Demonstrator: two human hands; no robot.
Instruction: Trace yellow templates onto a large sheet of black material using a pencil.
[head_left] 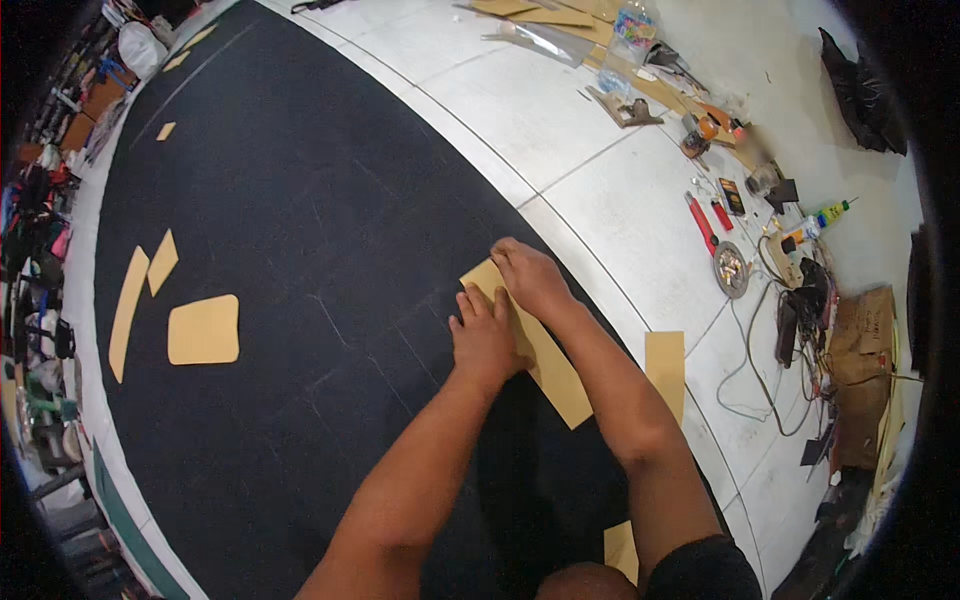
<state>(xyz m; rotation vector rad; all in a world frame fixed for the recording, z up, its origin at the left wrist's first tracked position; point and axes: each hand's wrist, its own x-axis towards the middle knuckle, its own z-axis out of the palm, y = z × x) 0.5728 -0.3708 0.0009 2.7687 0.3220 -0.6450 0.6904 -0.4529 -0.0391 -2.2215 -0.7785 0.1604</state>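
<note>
Head view: a person leans over a large black sheet [300,250] spread on a white tiled floor [620,200].
Strip: a long tan strip [555,375], flat, straight-edged and matte like thin card or leather, lies slantwise near the right edge of the black sheet, its upper end under the hands, its lower end bare.
Left hand [485,335]: palm down, fingers together, pressing flat on the strip's left edge; it grips nothing.
Right hand [530,278]: laid flat on the strip's upper end, just beside the left hand, fingers pointing left; nothing is clasped.
Other pieces: a rounded tan rectangle [204,329] and two narrow tan pieces [140,290] lie well apart at the left; another tan rectangle [665,370] rests on the floor just right of the forearm.
Floor clutter: tools [712,215], cables [760,340] and a glue bottle [832,211] at the right.
</note>
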